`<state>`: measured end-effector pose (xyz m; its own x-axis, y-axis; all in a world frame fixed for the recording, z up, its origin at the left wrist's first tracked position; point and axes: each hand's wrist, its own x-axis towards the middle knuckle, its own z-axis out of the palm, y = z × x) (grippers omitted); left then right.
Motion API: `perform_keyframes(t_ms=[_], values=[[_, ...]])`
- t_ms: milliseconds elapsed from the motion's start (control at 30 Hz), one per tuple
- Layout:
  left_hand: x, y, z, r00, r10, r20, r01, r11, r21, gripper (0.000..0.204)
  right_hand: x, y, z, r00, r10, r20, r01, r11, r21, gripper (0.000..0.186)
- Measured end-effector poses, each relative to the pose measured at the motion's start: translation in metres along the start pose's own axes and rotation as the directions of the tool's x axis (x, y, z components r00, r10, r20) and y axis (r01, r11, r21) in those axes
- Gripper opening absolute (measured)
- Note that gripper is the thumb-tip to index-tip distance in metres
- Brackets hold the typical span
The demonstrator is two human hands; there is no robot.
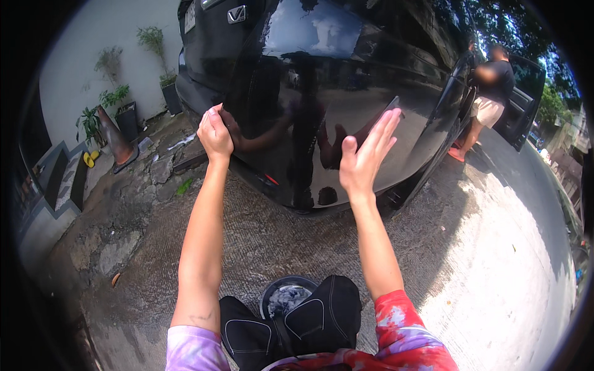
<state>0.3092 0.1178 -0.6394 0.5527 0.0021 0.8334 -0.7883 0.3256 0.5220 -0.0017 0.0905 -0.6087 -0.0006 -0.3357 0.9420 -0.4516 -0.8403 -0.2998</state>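
A glossy black car (278,167) fills the space in front of me, its panels mirroring my arms and the sky. At its left rear edge my left hand (215,134) is closed, fingers curled in by the bodywork; whatever it may hold is hidden. My right hand (369,154) is raised edge-on by the rounded corner of the car, fingers stretched out and thumb apart, with nothing visible in it. A small dark pointed shape (396,104) shows just past its fingertips; I cannot tell whether it is a reflection. Whether the right palm touches the paint is unclear.
A dark basin (266,303) with foamy water stands between my knees. On the right, a person (492,86) stands beside an open car door (526,102). Potted plants (128,120), a worn traffic cone (117,145) and yellow footwear (88,159) line the left wall. Rough concrete (278,247) lies underfoot.
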Motion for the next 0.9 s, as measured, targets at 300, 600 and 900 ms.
perform_keyframes(t_ms=[300, 600, 900], values=[[-0.005, -0.001, 0.008, 0.999, -0.049, -0.002, 0.049, 0.997, 0.065, 0.049, 0.078, 0.021, -0.028, 0.997, 0.074, 0.022, -0.072, 0.993, -0.093, 0.092], [-0.001, 0.014, 0.009, 0.992, -0.114, 0.056, 0.109, 0.990, 0.092, 0.059, -0.074, 0.031, -0.020, 0.969, 0.125, 0.212, -0.123, 0.992, -0.023, 0.106], [-0.003, -0.010, 0.003, 0.984, -0.167, 0.062, 0.155, 0.974, 0.164, 0.058, -0.145, 0.020, -0.035, 0.875, 0.381, 0.298, -0.342, 0.923, -0.177, 0.099]])
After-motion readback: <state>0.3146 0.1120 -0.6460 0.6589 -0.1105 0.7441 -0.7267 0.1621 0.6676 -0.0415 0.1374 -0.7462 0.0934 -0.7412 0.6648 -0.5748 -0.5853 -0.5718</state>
